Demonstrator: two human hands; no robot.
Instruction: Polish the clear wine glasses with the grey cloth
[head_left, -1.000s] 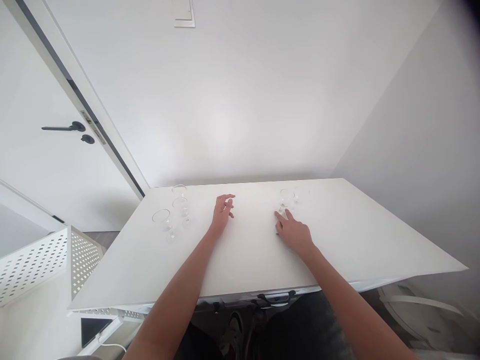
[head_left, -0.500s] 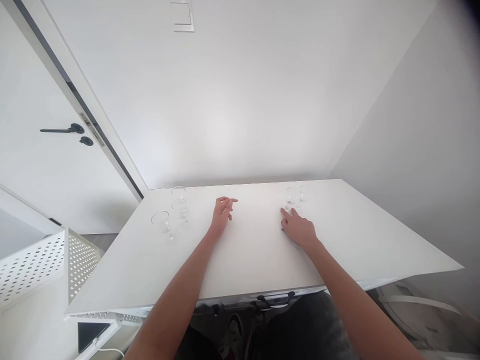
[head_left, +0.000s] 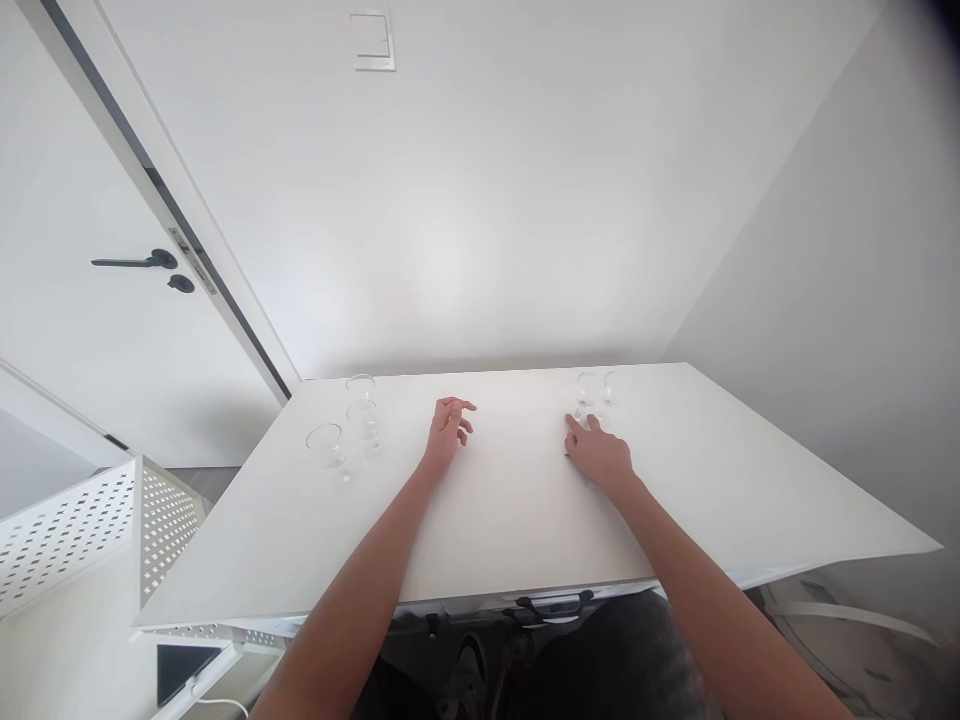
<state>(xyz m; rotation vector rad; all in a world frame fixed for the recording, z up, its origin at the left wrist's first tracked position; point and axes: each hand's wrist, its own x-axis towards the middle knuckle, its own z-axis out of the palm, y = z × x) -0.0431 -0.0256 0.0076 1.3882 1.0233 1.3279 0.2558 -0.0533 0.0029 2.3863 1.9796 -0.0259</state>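
My right hand is at the right side of the white table, its fingers curled about a stemmed glass that it mostly hides. Index and middle fingers point forward, the thumb tucked below. Just beyond the fingertips stand two clear stemmed glasses, one a wine glass and the other a glass to its right. My left hand is over the middle of the table, fingers loosely apart, holding nothing. Left of it are three more clear glasses: a front one, a middle one and a rear one.
A plain wall rises behind the table's far edge. At the left are a door with a dark handle and a white perforated panel beside the table. Below the front edge a curved pale chair part shows at the right.
The view has shifted slightly. My left hand's fingers have spread a little more; my right hand stays at almost the same place by the right-hand glasses.
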